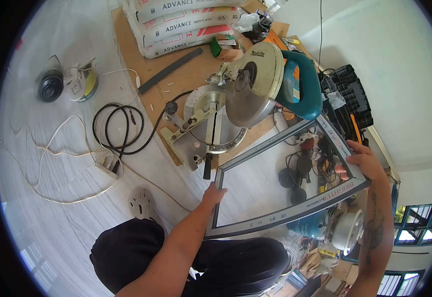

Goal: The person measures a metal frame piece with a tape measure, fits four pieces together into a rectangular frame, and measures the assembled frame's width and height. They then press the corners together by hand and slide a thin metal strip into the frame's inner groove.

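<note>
A rectangular grey aluminum window frame [295,212], with "BRIGHTER ALUMINUM" tape on it, is held tilted above my knees. My left hand [213,195] grips its left side bar, thumb over the top. At the opposite end, my right hand [364,159] is wrapped round the right side bar near the lower corner. Through the opening I see floor and tangled cords. Just past the frame's upper side stands a Makita miter saw [255,74] with a teal handle [305,86]; its blade is hidden by the guard.
Cement bags [181,27] are stacked on a brown board [127,44] at the back. A grey strip [170,71] lies there too. Coiled black cable [119,128] and an extension socket [108,166] are on the left floor. A black tool case [352,94] stands right of the saw.
</note>
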A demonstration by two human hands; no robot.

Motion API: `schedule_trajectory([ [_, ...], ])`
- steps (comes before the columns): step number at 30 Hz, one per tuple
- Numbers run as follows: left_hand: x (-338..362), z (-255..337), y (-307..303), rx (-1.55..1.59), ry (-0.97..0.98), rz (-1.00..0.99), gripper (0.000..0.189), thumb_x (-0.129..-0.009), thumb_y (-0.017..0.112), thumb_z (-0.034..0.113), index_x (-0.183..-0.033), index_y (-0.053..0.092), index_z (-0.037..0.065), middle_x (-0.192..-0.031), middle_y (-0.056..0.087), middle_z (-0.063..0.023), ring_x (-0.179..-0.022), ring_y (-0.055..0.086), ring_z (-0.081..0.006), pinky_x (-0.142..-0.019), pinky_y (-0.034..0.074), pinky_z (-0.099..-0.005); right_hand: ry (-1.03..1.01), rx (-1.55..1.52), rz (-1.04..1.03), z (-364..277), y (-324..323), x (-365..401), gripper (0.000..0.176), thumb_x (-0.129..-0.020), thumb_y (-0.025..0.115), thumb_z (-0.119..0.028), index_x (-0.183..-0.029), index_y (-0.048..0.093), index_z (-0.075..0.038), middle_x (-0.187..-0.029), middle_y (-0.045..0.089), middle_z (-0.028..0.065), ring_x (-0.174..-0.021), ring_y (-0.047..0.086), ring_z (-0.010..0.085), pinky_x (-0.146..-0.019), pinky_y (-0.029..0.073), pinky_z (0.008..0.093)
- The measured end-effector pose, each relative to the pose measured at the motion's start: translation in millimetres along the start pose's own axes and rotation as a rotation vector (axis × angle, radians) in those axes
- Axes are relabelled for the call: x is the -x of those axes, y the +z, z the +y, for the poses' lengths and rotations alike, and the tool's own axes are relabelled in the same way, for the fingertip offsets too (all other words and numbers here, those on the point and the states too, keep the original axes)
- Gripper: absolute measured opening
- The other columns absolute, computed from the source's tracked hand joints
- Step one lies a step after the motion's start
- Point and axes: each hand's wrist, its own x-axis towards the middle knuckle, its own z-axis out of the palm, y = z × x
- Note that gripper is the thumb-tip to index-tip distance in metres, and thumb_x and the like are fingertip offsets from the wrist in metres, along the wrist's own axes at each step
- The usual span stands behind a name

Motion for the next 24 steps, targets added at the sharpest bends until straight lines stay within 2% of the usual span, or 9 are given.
schedule_trajectory([
  [1,-1,-3,3,-0.022,0.041,0.044,0.076,-0.078,0.069,0.04,-0.132,0.043,-0.006,-0.12,0.06,-0.0271,-0.11,0.061,-0.0372,-0.092,0.048,-0.0407,-0.014,0.004,-0.01,4,-3,-3,0.066,-0.082,0.048,0.005,-0.145,0.027,0.006,-0.112,0.058,0.0226,-0.074,0.069,0.0283,-0.054,0.057,0.0355],
  [5,-7,-8,-3,-0.061,0.053,0.0,0.077,-0.077,0.069,0.038,-0.134,0.041,-0.006,-0.128,0.054,-0.0293,-0.122,0.052,-0.04,-0.101,0.043,-0.0423,-0.018,0.123,0.046,5,2,2,0.059,-0.088,0.049,0.001,-0.144,0.03,0.005,-0.109,0.06,0.0196,-0.071,0.069,0.0241,-0.049,0.056,0.0322],
  [8,-8,-10,-6,-0.11,0.095,-0.005,0.078,-0.076,0.07,0.038,-0.135,0.042,-0.006,-0.126,0.056,-0.0295,-0.119,0.054,-0.041,-0.1,0.044,-0.0424,0.003,0.181,0.094,4,6,4,0.056,-0.091,0.049,-0.001,-0.143,0.031,0.005,-0.11,0.06,0.0181,-0.069,0.068,0.0223,-0.046,0.055,0.031],
  [10,-9,-17,1,-0.084,0.201,0.159,0.056,-0.074,0.072,0.033,-0.111,0.056,-0.006,-0.1,0.066,-0.0258,-0.098,0.064,-0.0378,-0.081,0.05,-0.0427,-0.001,0.171,0.083,6,5,1,0.056,-0.091,0.05,-0.001,-0.143,0.031,0.005,-0.109,0.061,0.0181,-0.068,0.068,0.0223,-0.046,0.055,0.0313],
  [19,-18,-31,11,0.046,0.224,0.209,0.054,-0.073,0.074,0.034,-0.107,0.06,-0.005,-0.092,0.067,-0.0208,-0.087,0.065,-0.0281,-0.077,0.05,-0.038,-0.025,0.194,0.068,-27,24,-21,0.057,-0.09,0.05,0.0,-0.144,0.031,0.004,-0.1,0.063,0.0188,-0.065,0.067,0.0221,-0.046,0.053,0.0319],
  [20,-15,-34,9,0.038,0.224,0.202,0.054,-0.073,0.074,0.034,-0.107,0.06,-0.005,-0.092,0.067,-0.0208,-0.087,0.065,-0.0281,-0.077,0.05,-0.038,-0.024,0.209,0.091,-27,25,-20,0.057,-0.09,0.051,0.0,-0.144,0.032,0.004,-0.099,0.063,0.019,-0.065,0.066,0.0221,-0.047,0.053,0.0319],
  [22,-16,-21,-5,0.033,0.09,-0.026,0.088,-0.073,0.072,0.041,-0.139,0.04,-0.009,-0.131,0.052,-0.0299,-0.124,0.053,-0.0369,-0.102,0.044,-0.0376,-0.034,0.177,0.086,-31,28,-19,0.056,-0.09,0.05,-0.001,-0.144,0.032,0.004,-0.099,0.063,0.0192,-0.065,0.066,0.0221,-0.047,0.053,0.0323],
  [23,-15,-17,-5,0.033,0.112,-0.017,0.088,-0.073,0.072,0.041,-0.139,0.04,-0.009,-0.131,0.052,-0.0299,-0.124,0.053,-0.0369,-0.102,0.044,-0.0376,-0.043,0.155,0.07,-35,29,-19,0.056,-0.091,0.05,-0.001,-0.144,0.033,0.004,-0.098,0.063,0.0195,-0.065,0.066,0.0222,-0.048,0.054,0.0327],
  [24,-19,-26,2,-0.003,0.155,0.083,0.07,-0.073,0.074,0.038,-0.122,0.051,-0.007,-0.113,0.06,-0.0248,-0.107,0.059,-0.032,-0.09,0.047,-0.0377,-0.064,0.148,0.08,-38,27,-18,0.056,-0.091,0.05,-0.001,-0.144,0.033,0.004,-0.098,0.063,0.0195,-0.065,0.066,0.0222,-0.048,0.054,0.0327],
])
